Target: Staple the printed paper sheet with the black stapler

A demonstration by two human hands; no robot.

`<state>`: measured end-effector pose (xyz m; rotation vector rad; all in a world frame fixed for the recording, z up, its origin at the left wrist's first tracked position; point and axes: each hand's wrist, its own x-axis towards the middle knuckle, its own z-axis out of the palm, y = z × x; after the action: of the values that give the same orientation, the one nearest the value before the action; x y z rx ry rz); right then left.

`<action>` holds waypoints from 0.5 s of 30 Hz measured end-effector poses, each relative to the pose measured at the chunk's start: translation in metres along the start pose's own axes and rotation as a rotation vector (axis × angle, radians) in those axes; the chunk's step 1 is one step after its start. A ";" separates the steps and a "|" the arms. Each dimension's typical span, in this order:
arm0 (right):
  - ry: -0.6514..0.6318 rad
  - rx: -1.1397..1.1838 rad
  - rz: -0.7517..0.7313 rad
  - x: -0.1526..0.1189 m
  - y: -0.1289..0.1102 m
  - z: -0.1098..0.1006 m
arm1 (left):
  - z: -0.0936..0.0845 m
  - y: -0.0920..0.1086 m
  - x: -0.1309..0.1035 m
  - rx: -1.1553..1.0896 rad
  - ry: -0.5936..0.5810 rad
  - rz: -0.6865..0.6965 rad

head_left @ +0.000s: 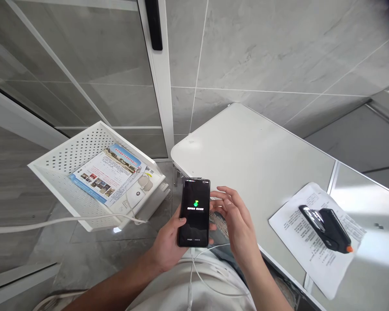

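A black smartphone lies upright in my left hand, which grips it from the left with the thumb along its edge. Its dark screen shows a small green and yellow logo with a line of white text. A white cable runs from the phone's lower end down over my shirt. Just right of the phone, my right hand is raised with its fingers loosely bent and apart. It holds nothing. Whether its fingertips touch the phone's side I cannot tell.
A white table extends to the right, bearing printed sheets under a black and silver stapler. At left stands a white perforated basket containing a printed leaflet and a white charger. A white cable crosses its front. Behind is a grey tiled wall.
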<state>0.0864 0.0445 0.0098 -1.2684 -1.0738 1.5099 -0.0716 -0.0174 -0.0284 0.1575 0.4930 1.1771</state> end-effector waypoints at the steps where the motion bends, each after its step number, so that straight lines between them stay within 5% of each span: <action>1: 0.013 -0.032 -0.012 -0.003 0.002 -0.001 | 0.001 0.000 0.000 0.007 0.001 0.005; 7: 0.088 -0.256 -0.115 -0.027 0.016 -0.036 | 0.011 0.002 -0.001 0.062 -0.006 0.027; 10: 0.212 -0.498 -0.163 -0.043 0.022 -0.082 | 0.013 0.004 -0.002 0.075 -0.039 0.034; 15: 0.640 -1.087 -0.118 -0.062 0.020 -0.172 | 0.018 0.002 -0.002 0.082 -0.103 0.030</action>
<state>0.2618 -0.0061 -0.0136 -2.1423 -1.5054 0.2538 -0.0660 -0.0164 -0.0114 0.2958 0.4501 1.1728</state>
